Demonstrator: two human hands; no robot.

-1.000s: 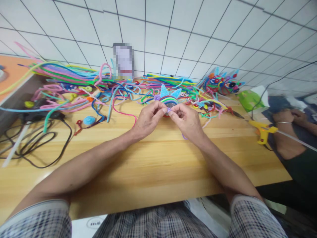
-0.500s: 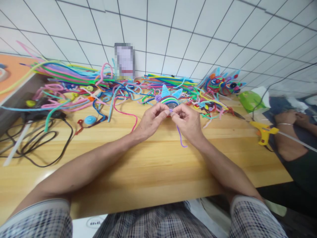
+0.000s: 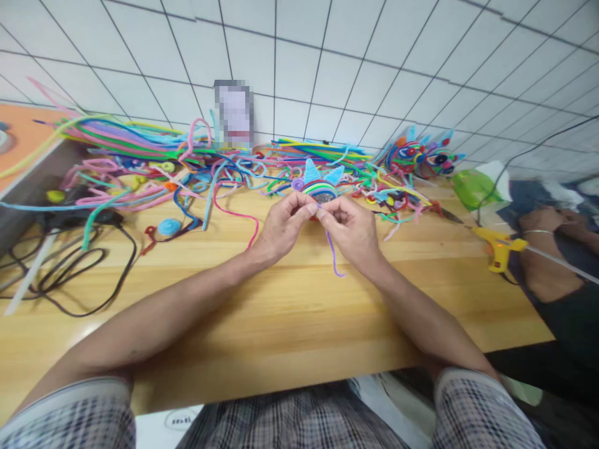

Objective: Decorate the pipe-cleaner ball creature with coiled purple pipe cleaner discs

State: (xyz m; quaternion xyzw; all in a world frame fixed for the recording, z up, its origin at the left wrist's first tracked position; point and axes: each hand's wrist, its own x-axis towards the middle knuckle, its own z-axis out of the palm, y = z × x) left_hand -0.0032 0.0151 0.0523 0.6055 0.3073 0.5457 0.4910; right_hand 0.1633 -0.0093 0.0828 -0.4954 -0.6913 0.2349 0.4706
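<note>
Both my hands meet over the middle of the table, fingertips pinched on one purple pipe cleaner (image 3: 333,252). My left hand (image 3: 285,226) grips it near its upper end, and my right hand (image 3: 352,227) pinches it right beside. Its tail hangs below my right fingers with a small bend at the tip. Just behind my hands stands a striped figure (image 3: 322,187) wound from colourful pipe cleaners, with two light blue pointed ears and a purple coil on its left. My fingers hide its lower part.
Loose pipe cleaners (image 3: 154,187) lie along the back. Two finished-looking figures (image 3: 435,156) stand at the back right. A yellow glue gun (image 3: 500,246) lies right, near another person's arm (image 3: 545,262). Black cable (image 3: 70,293) loops at left; a light blue coil (image 3: 169,227) lies nearby.
The hanging purple tail has swung slightly left, and my right hand has shifted a little left, closer to my left fingertips. Both hands keep their pinch.
</note>
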